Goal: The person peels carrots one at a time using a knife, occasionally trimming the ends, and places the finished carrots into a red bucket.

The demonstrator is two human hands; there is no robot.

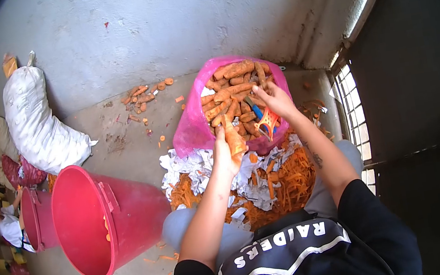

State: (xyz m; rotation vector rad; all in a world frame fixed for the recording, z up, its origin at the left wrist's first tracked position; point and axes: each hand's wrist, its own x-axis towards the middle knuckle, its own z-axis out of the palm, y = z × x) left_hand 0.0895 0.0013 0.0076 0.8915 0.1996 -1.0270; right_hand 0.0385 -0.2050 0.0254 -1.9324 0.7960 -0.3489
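Bright daylight upper right; edges curved, black.

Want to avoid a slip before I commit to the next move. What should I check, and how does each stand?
1. Carrot held in left hand: ok.
2. Orange tool gripped by right hand: cannot tell; contact is unclear.
3. Pink bag open, its carrots exposed: ok.
4. Floor below the hands free of scraps: not ok; peelings and torn paper lie there.
5. Nearer red bucket uncovered: ok.
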